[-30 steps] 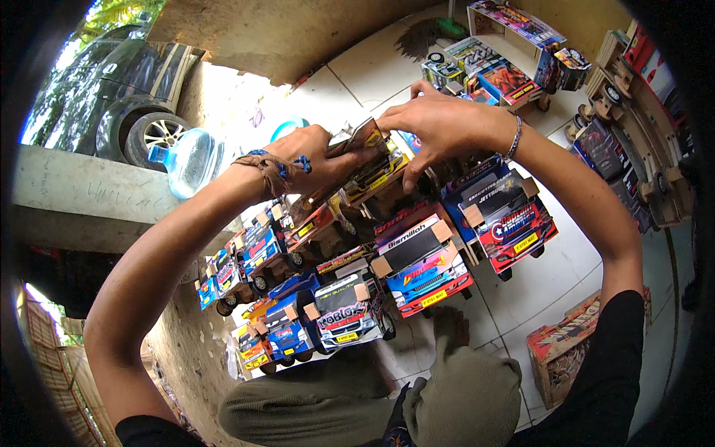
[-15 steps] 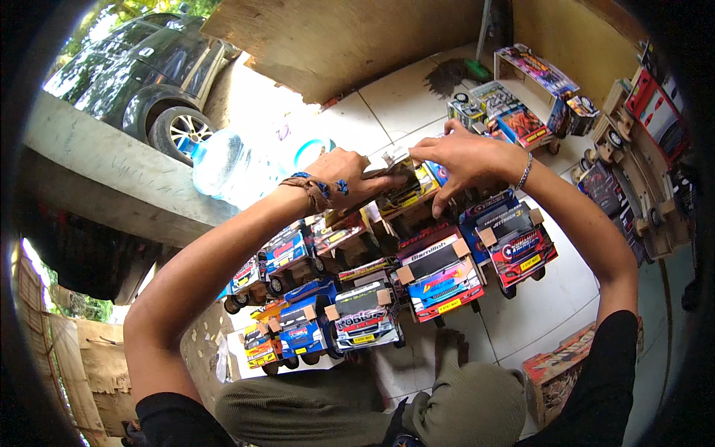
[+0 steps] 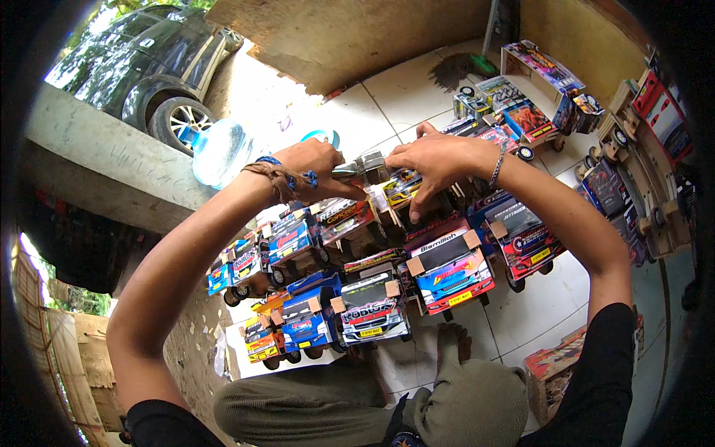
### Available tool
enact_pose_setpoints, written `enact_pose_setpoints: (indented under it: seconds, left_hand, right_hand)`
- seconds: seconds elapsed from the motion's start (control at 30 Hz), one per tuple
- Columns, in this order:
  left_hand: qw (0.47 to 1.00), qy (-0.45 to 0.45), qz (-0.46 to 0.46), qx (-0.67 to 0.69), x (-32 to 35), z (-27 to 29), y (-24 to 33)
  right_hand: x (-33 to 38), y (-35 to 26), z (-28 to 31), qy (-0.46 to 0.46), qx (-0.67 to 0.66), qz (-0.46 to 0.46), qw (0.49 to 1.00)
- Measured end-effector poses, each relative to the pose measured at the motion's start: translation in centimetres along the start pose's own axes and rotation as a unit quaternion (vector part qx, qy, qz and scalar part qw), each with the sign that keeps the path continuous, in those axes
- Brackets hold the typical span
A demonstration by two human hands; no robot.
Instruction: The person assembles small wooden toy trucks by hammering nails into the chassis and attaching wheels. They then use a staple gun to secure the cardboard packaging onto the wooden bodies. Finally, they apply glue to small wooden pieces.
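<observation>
Rows of toy trucks with printed card faces and small black wheels stand on the tiled floor between my arms. My right hand [image 3: 450,162] is closed over a yellow-fronted toy truck [image 3: 402,188] in the back row, thumb down its near side. Beside it, my left hand [image 3: 304,170] is closed on a greyish thing, mostly hidden by the fingers; I cannot make out its kind. A small grey block-like piece [image 3: 369,164] shows between both hands. Nearer me are a white-and-black toy truck [image 3: 372,309] and a blue-and-red toy truck [image 3: 450,277].
A large clear water bottle [image 3: 223,153] lies by the low concrete ledge [image 3: 112,149] at left. More toy trucks [image 3: 525,115] stand at the far right. A box of patterned pieces [image 3: 555,372] sits near my right knee. A broom head [image 3: 454,71] rests by the wall.
Both hands have moved slightly left. The left has drawn back from the yellow-fronted truck, uncovering a red-and-black truck below it; the grey piece between the hands now shows more.
</observation>
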State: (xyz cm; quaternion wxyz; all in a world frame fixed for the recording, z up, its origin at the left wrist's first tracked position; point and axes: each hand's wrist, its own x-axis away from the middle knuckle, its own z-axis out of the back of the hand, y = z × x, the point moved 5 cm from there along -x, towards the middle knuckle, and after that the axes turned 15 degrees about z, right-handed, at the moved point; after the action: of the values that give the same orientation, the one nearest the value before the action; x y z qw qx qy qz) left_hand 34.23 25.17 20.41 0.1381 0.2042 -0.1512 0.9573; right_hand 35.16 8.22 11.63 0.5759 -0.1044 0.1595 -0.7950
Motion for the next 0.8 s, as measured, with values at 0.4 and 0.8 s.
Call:
enact_pose_setpoints:
  seconds: [0.4,0.8]
  left_hand:
    - [0.999,-0.010,-0.027,-0.041,-1.3,-0.6,0.6]
    - [0.998,-0.038,-0.030,-0.038,-2.2,-0.8,0.8]
  right_hand:
    - [-0.2,0.2,-0.6,0.016,-0.017,0.012,1.000]
    - [-0.3,0.3,-0.6,0.015,-0.006,0.015,1.000]
